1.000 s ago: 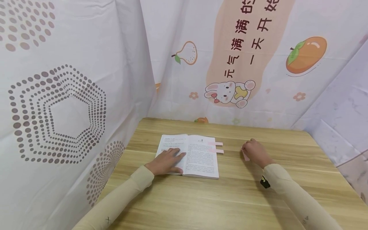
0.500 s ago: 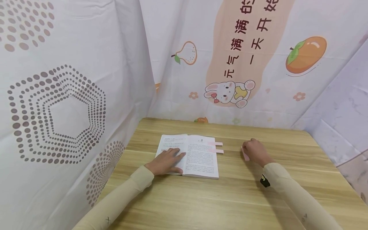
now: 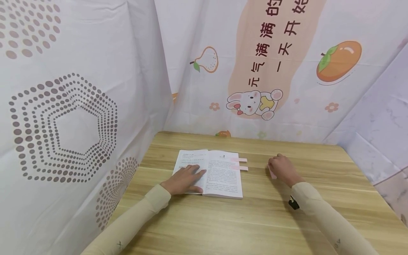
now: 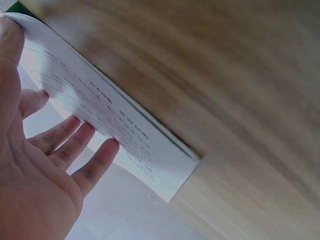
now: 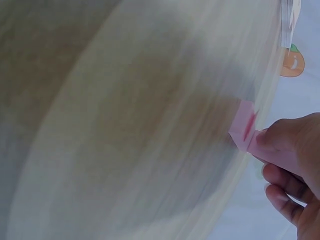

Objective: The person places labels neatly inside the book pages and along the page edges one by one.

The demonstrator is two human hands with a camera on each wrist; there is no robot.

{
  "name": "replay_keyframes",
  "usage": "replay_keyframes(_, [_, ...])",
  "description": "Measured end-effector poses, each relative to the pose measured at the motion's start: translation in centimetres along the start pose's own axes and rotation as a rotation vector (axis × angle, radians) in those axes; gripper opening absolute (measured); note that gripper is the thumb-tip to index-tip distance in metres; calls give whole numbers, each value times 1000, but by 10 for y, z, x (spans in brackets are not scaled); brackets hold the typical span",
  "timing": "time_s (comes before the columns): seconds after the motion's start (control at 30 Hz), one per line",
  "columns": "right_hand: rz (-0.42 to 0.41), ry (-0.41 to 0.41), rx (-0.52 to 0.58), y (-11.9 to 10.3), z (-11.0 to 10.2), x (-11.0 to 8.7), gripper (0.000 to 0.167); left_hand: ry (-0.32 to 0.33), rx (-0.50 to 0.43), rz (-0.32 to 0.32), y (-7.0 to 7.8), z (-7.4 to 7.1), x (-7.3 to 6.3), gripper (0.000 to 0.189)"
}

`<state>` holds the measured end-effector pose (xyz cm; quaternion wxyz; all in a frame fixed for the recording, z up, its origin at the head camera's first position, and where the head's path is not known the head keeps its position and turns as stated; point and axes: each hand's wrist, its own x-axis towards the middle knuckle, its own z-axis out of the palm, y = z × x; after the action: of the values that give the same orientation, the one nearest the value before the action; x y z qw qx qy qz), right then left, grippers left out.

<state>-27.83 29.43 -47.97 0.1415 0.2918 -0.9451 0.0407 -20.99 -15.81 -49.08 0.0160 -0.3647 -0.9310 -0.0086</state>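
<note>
An open book (image 3: 223,182) lies on the wooden table, printed pages facing up. My left hand (image 3: 184,179) rests on its left page with the fingers spread; the left wrist view shows the fingertips (image 4: 107,146) against the paper. Two pink sticky tabs (image 3: 239,168) stick out past the right page's outer edge. To the right of the book, my right hand (image 3: 283,170) pinches a pink sticky note pad (image 5: 274,152) between thumb and fingers. One end of the pink paper (image 5: 242,120) is folded up near the tabletop. The palm side of the right hand is hidden in the head view.
The wooden table (image 3: 204,226) extends in front of the book and to both sides. A patterned white curtain (image 3: 140,88) hangs along the left, and a printed cloth (image 3: 287,117) hangs behind the table. A small black object (image 3: 294,202) sits at the right cuff.
</note>
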Motion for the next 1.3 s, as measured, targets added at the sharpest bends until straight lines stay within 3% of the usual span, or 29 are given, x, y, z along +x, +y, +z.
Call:
replay_keyframes(0.23, [41,-24,61,1,-4,4,8,-5,-52,-9,2,-4,-1,85])
replay_keyframes(1.3, [139,-123,146,9,-6,4,5,-21,-56,-14,2,-4,-1,87])
